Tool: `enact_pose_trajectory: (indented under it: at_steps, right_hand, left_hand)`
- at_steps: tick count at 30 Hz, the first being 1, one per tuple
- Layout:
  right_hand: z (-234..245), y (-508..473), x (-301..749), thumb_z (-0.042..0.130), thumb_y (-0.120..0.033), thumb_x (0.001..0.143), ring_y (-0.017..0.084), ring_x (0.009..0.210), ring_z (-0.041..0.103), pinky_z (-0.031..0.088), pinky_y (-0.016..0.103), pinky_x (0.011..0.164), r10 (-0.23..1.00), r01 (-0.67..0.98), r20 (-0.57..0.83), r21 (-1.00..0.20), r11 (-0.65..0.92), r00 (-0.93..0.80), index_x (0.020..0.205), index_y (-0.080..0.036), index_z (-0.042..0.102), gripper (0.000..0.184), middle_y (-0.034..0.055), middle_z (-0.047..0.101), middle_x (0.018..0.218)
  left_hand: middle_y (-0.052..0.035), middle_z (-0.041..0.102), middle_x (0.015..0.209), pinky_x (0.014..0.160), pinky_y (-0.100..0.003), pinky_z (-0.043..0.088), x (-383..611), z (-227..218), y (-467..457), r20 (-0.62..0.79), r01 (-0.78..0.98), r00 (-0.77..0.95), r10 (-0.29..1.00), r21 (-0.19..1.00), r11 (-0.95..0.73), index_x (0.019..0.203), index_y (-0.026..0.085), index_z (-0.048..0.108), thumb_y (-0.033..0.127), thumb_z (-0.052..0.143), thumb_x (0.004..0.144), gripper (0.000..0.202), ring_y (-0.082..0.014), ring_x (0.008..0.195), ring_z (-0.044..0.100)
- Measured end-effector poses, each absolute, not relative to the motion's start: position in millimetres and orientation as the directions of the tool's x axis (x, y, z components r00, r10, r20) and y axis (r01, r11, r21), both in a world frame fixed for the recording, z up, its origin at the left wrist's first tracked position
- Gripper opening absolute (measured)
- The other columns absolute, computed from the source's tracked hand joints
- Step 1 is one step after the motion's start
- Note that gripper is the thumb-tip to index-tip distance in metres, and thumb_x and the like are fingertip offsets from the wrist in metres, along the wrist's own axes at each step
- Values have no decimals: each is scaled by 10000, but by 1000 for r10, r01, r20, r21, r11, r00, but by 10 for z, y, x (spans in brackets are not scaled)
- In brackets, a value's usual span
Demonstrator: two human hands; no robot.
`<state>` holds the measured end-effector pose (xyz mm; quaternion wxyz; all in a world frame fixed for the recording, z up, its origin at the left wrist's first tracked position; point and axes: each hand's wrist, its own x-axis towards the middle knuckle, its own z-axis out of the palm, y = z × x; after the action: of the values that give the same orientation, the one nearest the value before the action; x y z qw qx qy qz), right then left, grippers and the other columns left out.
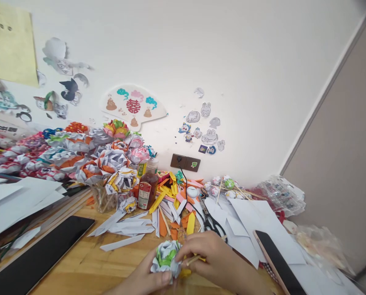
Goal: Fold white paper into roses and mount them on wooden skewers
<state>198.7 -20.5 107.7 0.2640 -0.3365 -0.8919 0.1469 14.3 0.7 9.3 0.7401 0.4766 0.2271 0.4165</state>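
Observation:
Low in the picture, over the wooden table (87, 262), both my hands hold a folded paper flower (166, 256) of white paper with a green centre. My left hand (146, 276) grips it from below and the left, thumb against its side. My right hand (215, 258) is closed against its right side, and a thin wooden stick (193, 259) shows under its fingers.
Several paper flowers (87, 157) are heaped at the back left against the wall. Loose paper strips (167, 209), a brown bottle (147, 189), black scissors (210, 219), white sheets (256, 221), a phone (276, 262) and a black tablet (41, 254) lie around.

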Motion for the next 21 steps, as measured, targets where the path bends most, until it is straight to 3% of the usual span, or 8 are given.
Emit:
enact_pose_trajectory:
  at_steps: [5,12,21]
  right_hand:
    - [1079,-211,1994,669,-126,769,120,687,621,421,175,643,687,548,325,-426,720,-650,847,-155,701,90,20,692,750]
    - [1106,-220,1949,664,55,648,118,696,644,416,154,642,679,583,293,-356,731,-673,841,-122,696,264,28,720,772]
    - [1135,-259,1926,708,-171,743,120,665,657,423,166,600,686,636,254,-257,728,-682,821,-156,674,86,12,721,752]
  left_hand:
    - [21,650,732,660,-256,374,117,81,3,69,-360,622,780,910,207,985,218,625,502,817,521,576,-142,647,531]
    - [23,640,717,621,-244,357,94,73,24,60,-322,641,765,926,197,1021,210,602,506,808,535,605,-143,639,522]
    - [32,648,681,608,-248,370,133,94,5,72,-368,638,767,903,222,942,201,610,475,841,489,577,-134,609,532]
